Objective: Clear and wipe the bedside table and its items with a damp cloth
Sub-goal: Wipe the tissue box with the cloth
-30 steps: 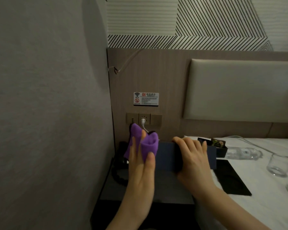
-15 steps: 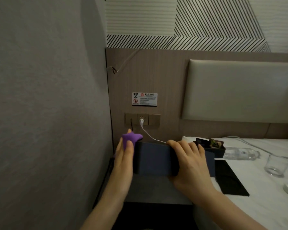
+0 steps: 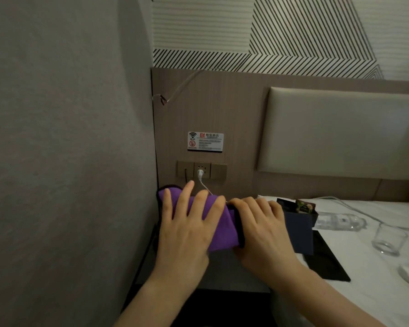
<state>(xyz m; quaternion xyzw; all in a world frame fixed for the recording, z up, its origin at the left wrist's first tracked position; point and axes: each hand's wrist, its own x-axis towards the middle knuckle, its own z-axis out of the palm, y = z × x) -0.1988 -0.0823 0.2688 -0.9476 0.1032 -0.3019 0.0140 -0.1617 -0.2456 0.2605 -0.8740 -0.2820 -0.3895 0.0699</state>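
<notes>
A dark blue box (image 3: 300, 234) is held up above the dark bedside table (image 3: 224, 274). My right hand (image 3: 262, 230) grips its near face, fingers curled over the top edge. My left hand (image 3: 187, 227) lies flat, fingers spread, and presses a purple cloth (image 3: 222, 230) against the box's left part. The cloth covers that end of the box.
A grey wall stands close on the left. A white charger (image 3: 200, 173) sits in the wall socket, its cable running down behind the hands. On the white bed lie a black tray (image 3: 326, 263), a small box of sachets (image 3: 305, 206), a water bottle (image 3: 335, 220) and a glass (image 3: 388, 239).
My left hand has moved with the purple cloth from the box's left end onto its near face, fingers now spread flat. My right hand keeps its grip on the box.
</notes>
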